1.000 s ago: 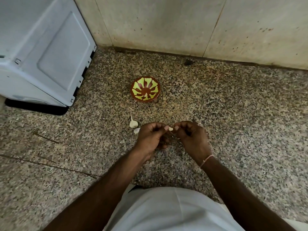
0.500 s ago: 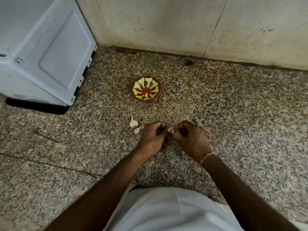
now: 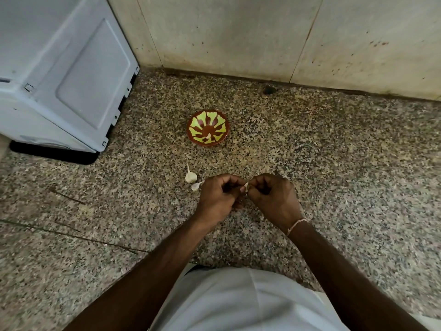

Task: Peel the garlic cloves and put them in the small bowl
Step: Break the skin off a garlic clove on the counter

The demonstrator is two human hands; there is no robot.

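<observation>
Two unpeeled garlic cloves (image 3: 192, 179) lie on speckled countertop (image 3: 334, 151), pale w/ papery tails, just left of the hands. A third clove (image 3: 246, 185), mostly hidden, shows as a small pale tip pinched betw. both hands. Small bowl (image 3: 207, 128), brown w/ yellow-green pattern, sits beyond the cloves; can't make out any clove inside. Left hand (image 3: 218, 197) & right hand (image 3: 274, 197) are together, fingers curled, both gripping that clove above the counter.
</observation>
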